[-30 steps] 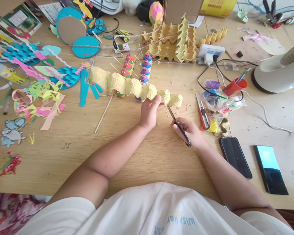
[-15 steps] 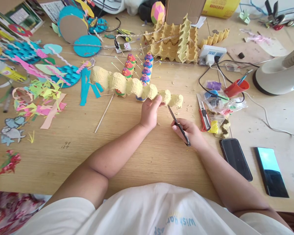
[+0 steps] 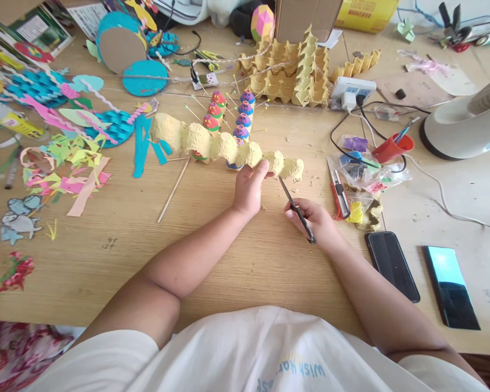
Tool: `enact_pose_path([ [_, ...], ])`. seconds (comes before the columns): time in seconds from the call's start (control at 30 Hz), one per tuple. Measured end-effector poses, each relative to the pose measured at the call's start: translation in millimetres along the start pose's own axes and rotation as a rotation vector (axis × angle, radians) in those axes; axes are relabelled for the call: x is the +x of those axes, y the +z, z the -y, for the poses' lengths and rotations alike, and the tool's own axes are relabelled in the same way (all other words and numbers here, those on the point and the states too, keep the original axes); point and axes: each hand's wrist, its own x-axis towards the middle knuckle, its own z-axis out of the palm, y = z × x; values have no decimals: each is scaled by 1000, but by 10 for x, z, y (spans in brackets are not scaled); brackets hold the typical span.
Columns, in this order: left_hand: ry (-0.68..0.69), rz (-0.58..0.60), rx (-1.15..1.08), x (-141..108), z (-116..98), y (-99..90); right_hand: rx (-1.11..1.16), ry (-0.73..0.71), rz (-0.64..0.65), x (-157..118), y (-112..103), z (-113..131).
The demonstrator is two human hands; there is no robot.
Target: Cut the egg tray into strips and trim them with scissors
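Note:
My left hand (image 3: pixel 250 188) is closed on a strip of yellow egg carton (image 3: pixel 222 146), a row of several bumps held above the table. In my right hand (image 3: pixel 312 219) is a pair of dark scissors (image 3: pixel 296 208), whose blade tips meet the strip's lower edge near its right end. Behind the strip stand two painted egg-carton caterpillars, a red and green one (image 3: pixel 214 111) and a blue and purple one (image 3: pixel 245 117), with pins stuck in them. The strip partly hides both. A thin wooden stick (image 3: pixel 173 190) lies left of my left hand.
Egg trays (image 3: pixel 286 71) sit at the back. To the right are a utility knife (image 3: pixel 338 190), a red cup (image 3: pixel 394 148), a power strip (image 3: pixel 354 87) with cords and two phones (image 3: pixel 393 267). Paper scraps (image 3: pixel 65 169) and blue woven discs (image 3: pixel 114 128) cover the left side.
Hardly anything differs. Both hands, the egg-carton strip and the scissors keep almost the same place; the whole view has shifted very slightly.

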Motion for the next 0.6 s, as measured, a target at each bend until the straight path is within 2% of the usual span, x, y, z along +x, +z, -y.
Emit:
enact_pose_path([
  [0.37,47,-11,-6,12,15,3,-20,-66,2,-8,19,26],
  [0.47,49,-28,10,25,24,1,-33,-93,-13,-16,14,-13],
  [0.6,60,-45,39,41,55,-32,68,-103,-32,-23,32,-112],
])
